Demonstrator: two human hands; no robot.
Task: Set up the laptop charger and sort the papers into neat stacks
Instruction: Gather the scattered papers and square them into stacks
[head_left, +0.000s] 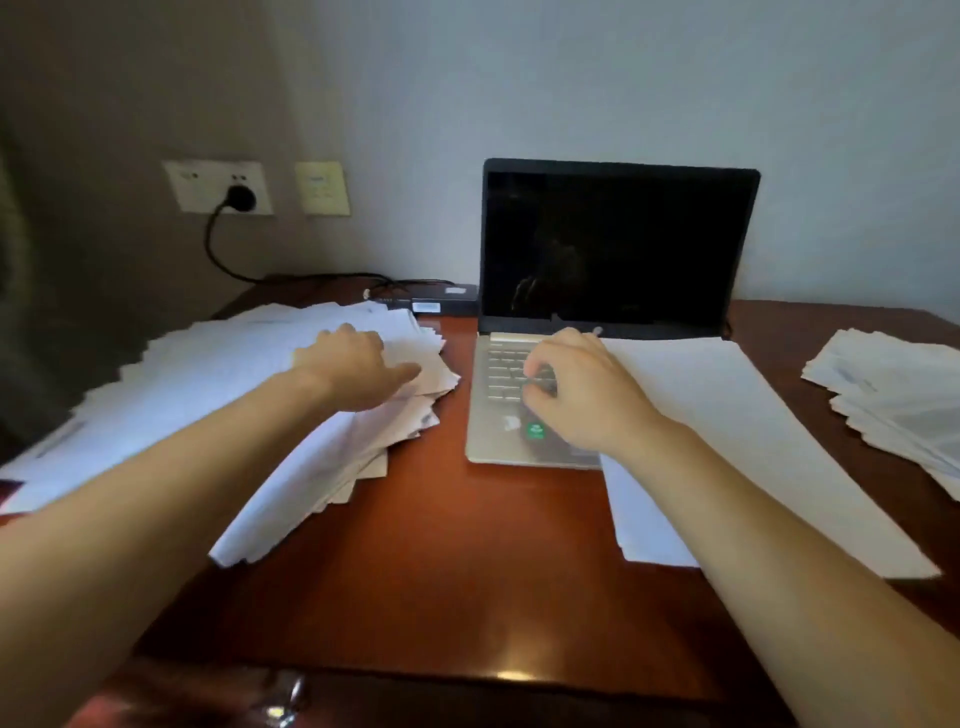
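Where papers (208, 364) leave it bare, the desk (441, 545) shines reddish — walls (623, 78) pale.

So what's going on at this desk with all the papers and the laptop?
A person is sorting papers at a wooden desk. Their left hand rests on a big messy pile, while the right hand hovers, fingers loosely curled, over the keyboard of an open laptop with a dark screen. A neater stack overlaps the laptop's right edge, and another loose pile sits far right. A black plug is in the wall socket, its cable running toward a charger brick.
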